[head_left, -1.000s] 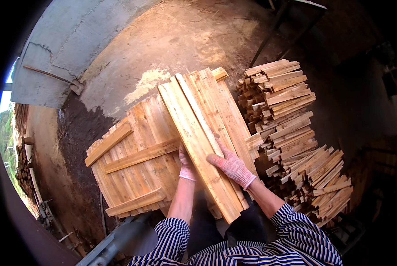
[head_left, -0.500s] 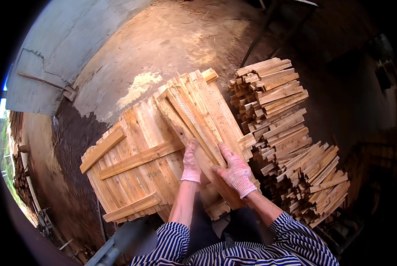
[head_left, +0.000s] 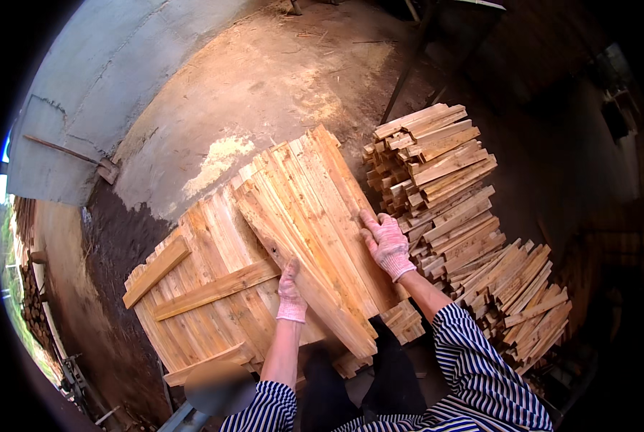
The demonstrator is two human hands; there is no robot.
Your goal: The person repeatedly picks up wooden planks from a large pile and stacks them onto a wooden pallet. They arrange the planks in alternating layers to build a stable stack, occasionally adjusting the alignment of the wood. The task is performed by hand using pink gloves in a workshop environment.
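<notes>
Both forearms (head_left: 282,353) reach forward, apart, with a row of boards (head_left: 322,209) between the hands. The right hand (head_left: 389,246) lies half open along the row's right edge; the left hand (head_left: 291,294) meets its left edge, thumb up, fingers hidden, so its closure cannot be told. Stacked wood pieces (head_left: 448,194) crowd the right hand's outer side; a batten (head_left: 218,290) lies just left of the left hand.

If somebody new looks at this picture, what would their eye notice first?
Probably the pale boards lying side by side in the centre, with a gloved left hand at their left edge and a gloved right hand at the right. Next, perhaps the stack of short wooden pieces to the right, then the yellowish patch on the floor beyond.
</notes>
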